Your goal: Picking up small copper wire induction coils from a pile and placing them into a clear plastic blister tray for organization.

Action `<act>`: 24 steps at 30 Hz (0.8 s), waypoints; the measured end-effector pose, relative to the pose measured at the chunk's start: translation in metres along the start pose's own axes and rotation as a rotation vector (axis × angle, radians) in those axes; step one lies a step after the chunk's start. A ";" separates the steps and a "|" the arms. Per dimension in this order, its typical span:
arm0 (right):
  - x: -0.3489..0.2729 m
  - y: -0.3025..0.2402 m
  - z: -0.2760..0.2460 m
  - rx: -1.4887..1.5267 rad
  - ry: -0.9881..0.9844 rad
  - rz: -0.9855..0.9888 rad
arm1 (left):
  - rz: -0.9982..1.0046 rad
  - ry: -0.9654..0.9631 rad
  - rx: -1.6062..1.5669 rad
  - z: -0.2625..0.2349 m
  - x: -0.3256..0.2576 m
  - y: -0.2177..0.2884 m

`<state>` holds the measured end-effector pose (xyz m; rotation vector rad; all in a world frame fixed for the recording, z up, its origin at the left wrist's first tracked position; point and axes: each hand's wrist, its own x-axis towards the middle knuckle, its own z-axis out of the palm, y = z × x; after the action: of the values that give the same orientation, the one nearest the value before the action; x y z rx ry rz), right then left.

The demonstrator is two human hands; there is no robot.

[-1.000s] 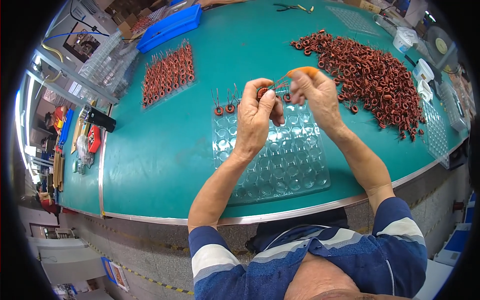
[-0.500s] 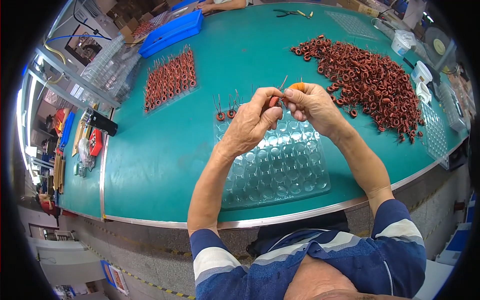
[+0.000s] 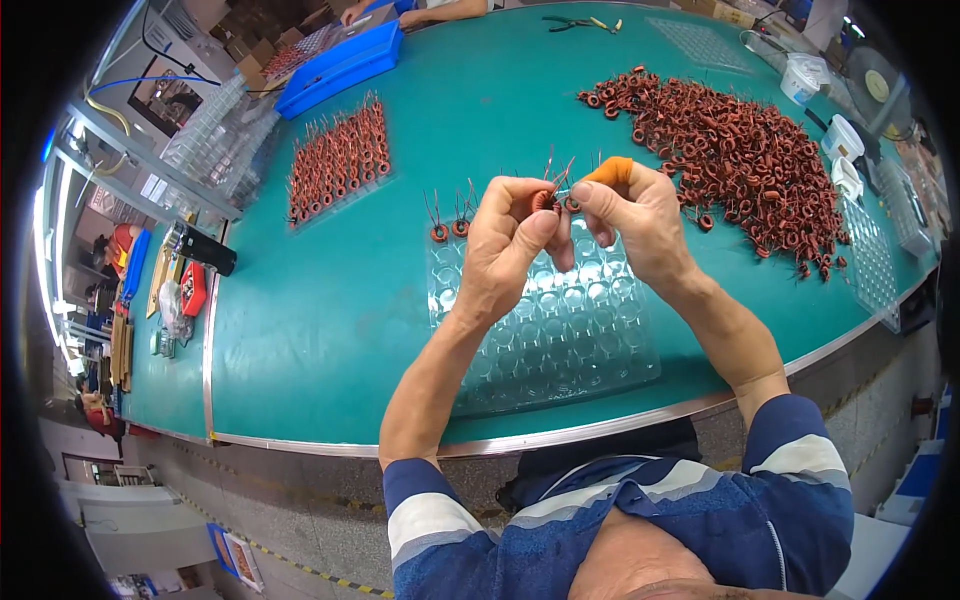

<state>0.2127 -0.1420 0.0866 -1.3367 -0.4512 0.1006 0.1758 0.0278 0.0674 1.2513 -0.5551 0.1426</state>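
Observation:
My left hand (image 3: 508, 235) is closed around a copper-wound ring coil (image 3: 544, 201), thumb and fingers pinching it above the tray's far edge. Thin wire leads stick up from the coil. On my right hand (image 3: 640, 215), an orange cover (image 3: 612, 174) wraps one finger. Its thumb and fingertips are pinched together beside the coil, at a wire lead (image 3: 569, 169); the exact contact is partly hidden. Beneath both hands lies a clear plastic tray (image 3: 560, 370) with round pockets. Several coils (image 3: 439, 232) stand with leads up in its far row, partly covered by my left hand.
A large heap of coils (image 3: 740, 160) spreads at the right. A filled tray of coils (image 3: 340, 160) sits at the far left, near a blue bin (image 3: 340, 72). Pliers (image 3: 582, 23) lie at the back. A black bottle (image 3: 203, 247) is at the left. Another person's arm (image 3: 445, 11) shows far back.
My left hand has turned, bringing the coil more into view. The right fingers have shifted slightly, and the wire leads now stand differently above the coil.

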 end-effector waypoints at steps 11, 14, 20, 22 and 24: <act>0.015 0.022 -0.005 0.079 -0.071 -0.091 | -0.195 0.070 0.087 0.000 0.007 -0.005; 0.012 0.021 -0.002 0.048 -0.073 -0.074 | -0.238 0.136 0.031 0.002 0.005 -0.002; 0.013 0.029 -0.005 -0.075 -0.005 -0.099 | -0.270 0.186 0.022 0.002 0.006 -0.012; 0.014 0.029 -0.005 -0.171 0.082 -0.194 | -0.260 0.188 0.045 -0.002 0.005 -0.010; 0.010 0.014 -0.007 -0.211 0.132 -0.215 | -0.233 0.192 0.127 -0.005 0.005 -0.010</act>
<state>0.2267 -0.1423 0.0744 -1.4818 -0.5005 -0.2174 0.1857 0.0278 0.0602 1.3988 -0.2351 0.1020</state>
